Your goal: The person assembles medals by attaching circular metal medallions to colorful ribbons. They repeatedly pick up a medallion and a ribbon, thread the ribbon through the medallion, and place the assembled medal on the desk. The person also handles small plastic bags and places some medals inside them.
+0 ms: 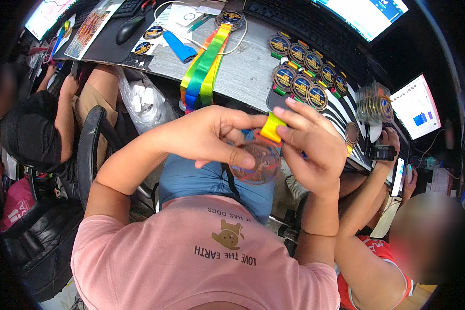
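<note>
My left hand point(212, 135) pinches a round, see-through brownish medal point(266, 164) in front of my lap, its thumb lying across the disc. A red-orange loop tops the medal, and a short yellow-green ribbon point(273, 125) runs up from there. The fingers of my right hand point(315, 147) are closed on that ribbon, just above the loop. Part of the ribbon is hidden behind the fingers. Beyond my hands, another medal point(228, 19) lies on the desk with a rainbow ribbon point(206, 72) hanging over the front edge.
Several finished-looking round medals point(299, 85) lie grouped on the desk point(243, 77), with a stack of medals point(374, 106) farther right. A blue strip point(180, 47) and a mouse point(130, 30) are at left. Co-workers sit on both sides; the right one holds a phone point(397, 176). A plastic bag point(144, 101) hangs below the desk.
</note>
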The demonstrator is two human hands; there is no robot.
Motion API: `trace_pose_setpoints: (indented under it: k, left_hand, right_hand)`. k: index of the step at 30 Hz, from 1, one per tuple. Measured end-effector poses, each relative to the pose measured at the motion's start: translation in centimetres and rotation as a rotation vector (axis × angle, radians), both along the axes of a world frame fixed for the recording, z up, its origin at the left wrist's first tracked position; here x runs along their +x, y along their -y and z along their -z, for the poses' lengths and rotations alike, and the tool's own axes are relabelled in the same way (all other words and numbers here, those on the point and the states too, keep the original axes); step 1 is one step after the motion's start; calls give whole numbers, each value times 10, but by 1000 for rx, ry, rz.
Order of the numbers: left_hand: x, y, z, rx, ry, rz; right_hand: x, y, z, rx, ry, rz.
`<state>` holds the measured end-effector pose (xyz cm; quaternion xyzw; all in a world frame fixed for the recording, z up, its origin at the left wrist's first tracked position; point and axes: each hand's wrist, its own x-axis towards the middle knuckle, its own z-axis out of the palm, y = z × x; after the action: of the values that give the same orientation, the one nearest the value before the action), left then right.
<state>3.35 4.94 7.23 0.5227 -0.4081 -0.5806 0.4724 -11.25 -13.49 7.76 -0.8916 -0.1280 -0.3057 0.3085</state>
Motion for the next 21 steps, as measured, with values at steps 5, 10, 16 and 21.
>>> trace_pose_setpoints:
  k: [5,10,16,21]
  left_hand:
    - [3,9,11,21,4,-178]
    - [7,12,12,-13,24,-172]
    - [9,13,17,-34,-92,-125]
    - [14,13,23,-34,-90,-104]
  right_hand:
    - [-3,-17,14,679,-151,126]
    - [-1,-37,27,1147,-300,118]
    - [2,-32,26,1166,-271,135]
    - [5,-27,33,1176,-300,134]
